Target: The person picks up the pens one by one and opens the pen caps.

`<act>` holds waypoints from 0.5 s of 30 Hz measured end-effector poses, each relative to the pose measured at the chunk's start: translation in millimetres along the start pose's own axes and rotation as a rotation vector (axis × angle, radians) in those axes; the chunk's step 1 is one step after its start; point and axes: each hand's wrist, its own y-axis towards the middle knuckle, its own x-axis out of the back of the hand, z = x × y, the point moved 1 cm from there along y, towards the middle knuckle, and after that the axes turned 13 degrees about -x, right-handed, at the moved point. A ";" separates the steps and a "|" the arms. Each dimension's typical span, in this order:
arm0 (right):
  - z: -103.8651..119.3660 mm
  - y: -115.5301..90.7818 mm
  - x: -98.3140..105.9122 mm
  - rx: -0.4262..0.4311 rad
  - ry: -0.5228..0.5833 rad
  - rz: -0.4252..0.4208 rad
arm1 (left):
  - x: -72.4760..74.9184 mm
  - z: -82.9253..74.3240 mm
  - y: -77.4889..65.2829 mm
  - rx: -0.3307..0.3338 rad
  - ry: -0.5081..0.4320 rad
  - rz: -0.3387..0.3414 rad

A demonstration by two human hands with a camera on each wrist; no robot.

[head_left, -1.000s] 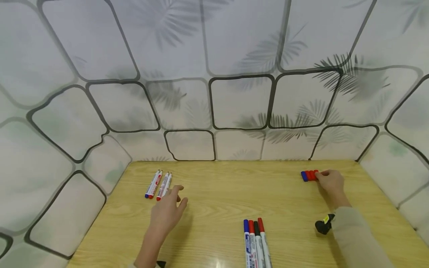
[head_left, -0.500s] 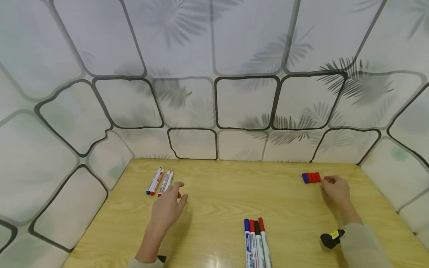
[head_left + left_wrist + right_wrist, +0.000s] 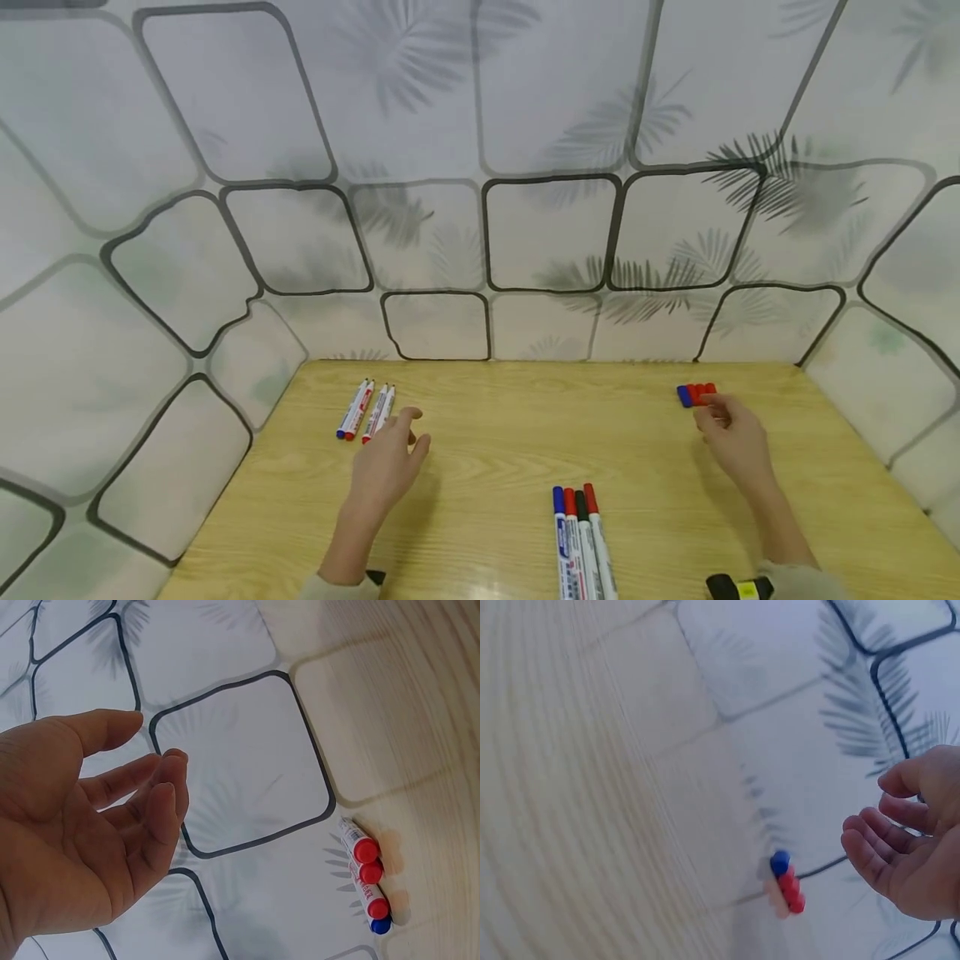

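Observation:
My left hand (image 3: 386,462) hovers over the table with loosely bent fingers and holds nothing. Just beyond it, several uncapped white markers (image 3: 356,410) lie side by side, tips pointing away, with red and blue ends. One is partly hidden behind the hand in the head view. My right hand (image 3: 735,437) is raised near the far right, its fingers relaxed and nothing between them in the right wrist view. A row of marker caps, a blue cap (image 3: 684,397) and three red caps (image 3: 789,885), lies just past its fingertips.
Several capped markers (image 3: 581,542) with blue, red and black caps lie side by side at the front middle of the wooden table (image 3: 480,433). A patterned wall covering (image 3: 547,233) rises along the table's back and sides.
My right hand has let go of the red cap at the end of the row and drawn back towards me. The left hand stays by the uncapped markers; the head view shifts slightly.

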 end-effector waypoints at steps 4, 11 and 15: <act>16.7 -17.9 -7.4 0.069 -0.048 -0.033 | -1.1 -2.5 -0.6 0.001 -0.001 -0.001; 28.6 -41.8 -19.9 0.134 -0.073 0.006 | -8.5 -12.9 -1.8 -0.025 0.000 0.023; 35.4 -42.6 -23.8 0.180 -0.106 0.023 | -16.2 -20.1 -2.5 -0.064 0.002 0.029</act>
